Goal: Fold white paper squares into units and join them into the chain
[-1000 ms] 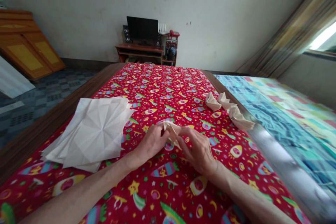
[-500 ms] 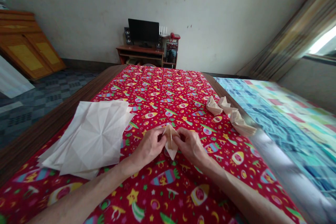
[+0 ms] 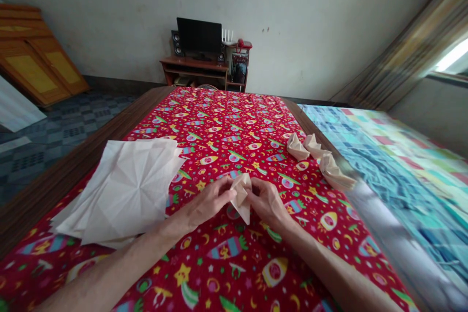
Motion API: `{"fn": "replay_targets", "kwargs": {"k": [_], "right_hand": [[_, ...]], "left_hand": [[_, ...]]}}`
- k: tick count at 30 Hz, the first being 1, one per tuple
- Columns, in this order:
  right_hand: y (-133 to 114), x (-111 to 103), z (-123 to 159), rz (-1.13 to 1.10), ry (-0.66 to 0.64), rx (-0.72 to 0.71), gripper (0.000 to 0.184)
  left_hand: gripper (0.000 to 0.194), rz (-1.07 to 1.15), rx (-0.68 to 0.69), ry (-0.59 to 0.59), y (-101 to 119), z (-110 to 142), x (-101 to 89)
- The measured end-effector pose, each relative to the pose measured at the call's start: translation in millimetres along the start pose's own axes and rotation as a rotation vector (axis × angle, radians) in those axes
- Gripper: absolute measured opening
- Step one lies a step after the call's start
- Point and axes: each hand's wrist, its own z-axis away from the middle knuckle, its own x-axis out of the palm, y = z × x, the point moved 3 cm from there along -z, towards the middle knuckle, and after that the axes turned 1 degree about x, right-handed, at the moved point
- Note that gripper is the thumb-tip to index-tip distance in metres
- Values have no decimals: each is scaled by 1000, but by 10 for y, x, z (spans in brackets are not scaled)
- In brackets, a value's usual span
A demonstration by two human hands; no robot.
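Note:
A small cream folded paper piece [image 3: 242, 197] is pinched between both hands above the red patterned tablecloth [image 3: 234, 263]. My left hand [image 3: 208, 201] grips its left side with closed fingers. On the paper's right side, the fingers of my right hand [image 3: 268, 201] are closed on it too. The piece points downward to a tip near the cloth.
A stack of creased cream paper sheets [image 3: 124, 187] lies left of my hands. Three folded paper figures [image 3: 316, 153] sit at the table's right edge. A blue patterned bed cover [image 3: 395, 165] lies to the right, a desk with monitor [image 3: 199, 39] at the far wall.
The folded piece has been turned and worked between my fingers; it went from lying slanted to standing with its tip down. Both hands stayed at the same spot.

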Motion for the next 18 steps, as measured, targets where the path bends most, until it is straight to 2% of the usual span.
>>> {"fn": "replay_targets", "kwargs": {"k": [4, 8, 11, 14, 18], "right_hand": [[20, 1, 3, -73, -55, 57, 21], [50, 28, 28, -57, -59, 24, 19], [5, -35, 70, -7, 88, -75, 15], [-135, -152, 136, 130, 264, -255, 15], [-265, -164, 178, 182, 138, -352, 15]], "left_hand": [[28, 253, -68, -11, -46, 9, 10], [25, 384, -137, 41, -121, -9, 34], [24, 405, -150, 116, -154, -18, 32], [23, 399, -150, 169, -177, -17, 24], [21, 382, -143, 196, -205, -1, 22]]}}
